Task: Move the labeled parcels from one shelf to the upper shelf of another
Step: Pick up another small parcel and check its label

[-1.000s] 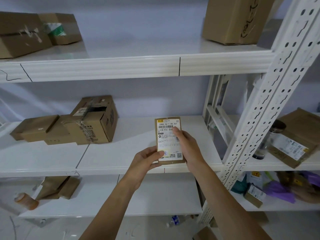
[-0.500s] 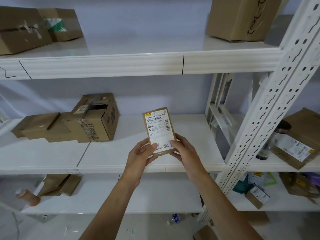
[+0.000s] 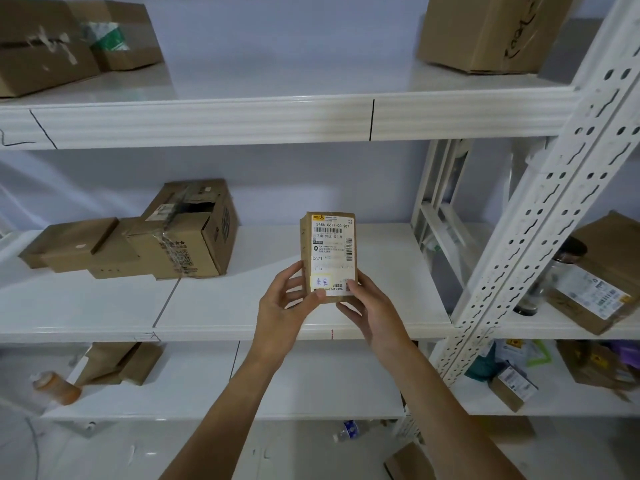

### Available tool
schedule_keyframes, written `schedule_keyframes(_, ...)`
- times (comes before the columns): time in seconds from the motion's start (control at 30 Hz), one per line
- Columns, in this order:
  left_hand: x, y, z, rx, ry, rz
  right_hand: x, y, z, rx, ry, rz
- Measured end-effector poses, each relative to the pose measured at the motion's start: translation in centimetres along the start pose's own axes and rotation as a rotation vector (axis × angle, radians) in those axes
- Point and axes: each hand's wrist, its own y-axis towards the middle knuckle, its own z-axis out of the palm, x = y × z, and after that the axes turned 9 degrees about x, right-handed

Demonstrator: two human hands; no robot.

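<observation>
Upright, the small labeled parcel (image 3: 329, 252) is held in front of the middle shelf (image 3: 221, 306), label toward the camera. Its lower end is pinched by the left hand (image 3: 284, 306) and the right hand (image 3: 372, 311). Taped cardboard boxes (image 3: 166, 237) are seen leftward; above, the upper shelf (image 3: 277, 119) carries larger cartons (image 3: 485, 29).

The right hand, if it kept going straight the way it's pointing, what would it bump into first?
The right hand points up and away, so past the labeled parcel it holds it would probably meet the upper shelf's front edge, though depth is hard to judge here.
</observation>
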Motion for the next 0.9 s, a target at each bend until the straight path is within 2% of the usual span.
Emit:
schedule_keyframes(0.17,0.6,-0.4,1.2,-0.059,0.038,0.056,-0.2,0.1,0.2,-0.004,0.294,0.028)
schedule_keyframes(0.27,0.8,-0.2,1.4,-0.088,0.022,0.047,-0.6,0.2,0.3,-0.015,0.291,0.019)
schedule_keyframes(0.4,0.7,0.2,0.9,-0.088,-0.091,-0.022,-0.9,0.3,0.6,-0.096,0.082,-0.051)
schedule_keyframes(0.53,0.9,0.3,0.6,-0.058,-0.252,-0.079,-0.7,-0.5,1.9,-0.224,-0.206,-0.231)
schedule_keyframes(0.8,1.3,0.7,0.7,0.053,-0.564,-0.229,-2.9,-1.0,3.7,-0.377,-0.506,-0.513)
schedule_keyframes(0.9,1.6,0.8,0.8,0.043,-0.589,-0.244,-3.3,-1.0,4.1,-0.405,-0.58,-0.558)
